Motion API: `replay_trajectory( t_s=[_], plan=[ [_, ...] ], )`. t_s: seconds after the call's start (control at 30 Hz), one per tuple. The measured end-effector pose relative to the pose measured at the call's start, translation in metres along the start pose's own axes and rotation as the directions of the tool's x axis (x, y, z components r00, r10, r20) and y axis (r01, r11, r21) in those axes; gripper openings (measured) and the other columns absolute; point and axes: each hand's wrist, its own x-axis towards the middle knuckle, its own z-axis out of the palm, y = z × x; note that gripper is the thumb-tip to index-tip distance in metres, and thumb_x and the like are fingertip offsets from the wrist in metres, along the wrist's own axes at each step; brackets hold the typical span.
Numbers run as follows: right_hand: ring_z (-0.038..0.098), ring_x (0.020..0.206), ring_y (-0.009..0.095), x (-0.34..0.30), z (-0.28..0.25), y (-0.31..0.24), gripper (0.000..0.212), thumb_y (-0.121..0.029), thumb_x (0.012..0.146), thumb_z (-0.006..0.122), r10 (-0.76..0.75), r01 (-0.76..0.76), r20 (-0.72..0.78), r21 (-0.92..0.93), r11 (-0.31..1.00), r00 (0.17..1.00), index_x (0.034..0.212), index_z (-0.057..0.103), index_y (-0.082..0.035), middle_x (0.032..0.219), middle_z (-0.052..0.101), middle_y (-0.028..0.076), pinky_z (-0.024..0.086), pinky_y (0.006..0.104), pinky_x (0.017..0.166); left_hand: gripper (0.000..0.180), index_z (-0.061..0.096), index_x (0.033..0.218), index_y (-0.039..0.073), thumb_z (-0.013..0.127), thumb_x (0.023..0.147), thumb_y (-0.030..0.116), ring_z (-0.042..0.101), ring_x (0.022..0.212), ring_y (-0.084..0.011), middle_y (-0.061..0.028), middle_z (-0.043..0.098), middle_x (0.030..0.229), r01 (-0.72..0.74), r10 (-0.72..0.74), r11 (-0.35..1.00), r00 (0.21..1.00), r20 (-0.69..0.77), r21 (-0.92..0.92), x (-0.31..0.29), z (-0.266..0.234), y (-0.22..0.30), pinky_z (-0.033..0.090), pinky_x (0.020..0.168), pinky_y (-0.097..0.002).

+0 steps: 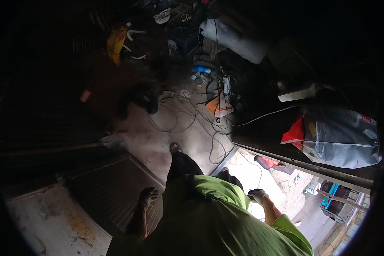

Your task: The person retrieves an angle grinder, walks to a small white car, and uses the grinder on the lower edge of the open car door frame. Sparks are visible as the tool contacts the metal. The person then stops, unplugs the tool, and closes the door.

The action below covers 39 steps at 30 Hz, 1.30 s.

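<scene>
Clock positions are read from the middle of the head view.

Left hand [148,195]: at 7 o'clock, gloved, over the edge of a dark ribbed panel [109,190] lying toward 8 o'clock. Fingers look loosely bent; contact with the panel cannot be told, nor whether anything is held.

Right hand [257,195]: between 4 and 5 o'clock, gloved, in front of a bright doorway [239,170]. Fingers appear curled toward 9 o'clock; cannot tell if they grip anything.

Wearer: green shirt [213,213] at 6 o'clock; sandalled foot [175,147] near the centre, on a grey floor [151,130].

Surroundings: a looped cable [212,149] lies on the floor below the centre, toward 5 o'clock. Orange-and-white cloth [219,106] at 1 o'clock; blue cylinder [202,69] at 12; pale sheet [239,42] at 1, farther out. Yellow bag [115,45] between 10 and 11. Clear plastic bag with a red corner [341,134] at 3. Blue vehicle [330,196] at 4, outside. Deep shadow hides much of the left side.
</scene>
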Motion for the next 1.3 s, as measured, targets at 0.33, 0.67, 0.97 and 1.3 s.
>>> replay_trajectory(
  t_s=[0.33, 0.67, 0.97, 1.3],
  plan=[
    [0.077, 0.083, 0.022, -0.056, 0.129, -0.012, 0.021, -0.013, 0.099, 0.068, 0.094, -0.085, -0.056, 0.153, 0.985, 0.994, 0.114, 0.074, 0.001, 0.103, 0.077, 0.015, 0.065, 0.0348, 0.076, 0.038, 0.064, 0.137, 0.012, 0.053, 0.107, 0.033, 0.068, 0.112, -0.0221, -0.0086, 0.069, 0.128, -0.420, 0.404, 0.834, 0.906, 0.122, 0.358, 0.074, -0.098, 0.314, 0.056, 0.099, -0.0430],
    [0.073, 0.082, 0.020, 0.005, 0.165, -0.128, 0.021, -0.014, 0.099, 0.071, -0.056, 0.072, -0.059, 0.306, 0.949, 0.997, 0.113, 0.077, 0.001, 0.102, 0.078, 0.012, 0.061, 0.0333, 0.073, 0.035, 0.062, 0.136, 0.004, 0.059, 0.105, 0.020, 0.073, 0.090, -0.0252, -0.0112, 0.074, 0.111, -0.350, 0.204, 0.878, 0.891, 0.405, 0.328, 0.096, 0.073, 0.435, 0.057, 0.077, -0.0358],
    [0.077, 0.092, 0.029, -0.006, 0.184, -0.187, 0.023, 0.003, 0.098, 0.066, -0.060, 0.121, -0.105, 0.815, 0.567, 0.993, 0.121, 0.070, 0.006, 0.111, 0.077, 0.019, 0.065, 0.0377, 0.083, 0.035, 0.060, 0.139, 0.003, 0.056, 0.108, 0.019, 0.071, 0.098, -0.0209, -0.0099, 0.071, 0.123, -0.162, -0.072, 0.892, 0.870, 0.488, 0.421, 0.140, 0.124, 0.510, 0.057, 0.083, -0.0372],
    [0.069, 0.067, 0.020, 0.008, 0.293, -0.210, 0.016, -0.019, 0.100, 0.069, 0.141, -0.036, -0.055, 0.822, 0.569, 0.988, 0.103, 0.078, -0.006, 0.085, 0.074, 0.007, 0.057, 0.0348, 0.058, 0.029, 0.069, 0.125, 0.003, 0.063, 0.103, 0.022, 0.071, 0.091, -0.0163, -0.0045, 0.074, 0.107, -0.253, -0.015, 0.793, 0.901, 0.433, 0.554, 0.152, 0.217, 0.714, 0.058, 0.077, -0.0345]
  ],
)
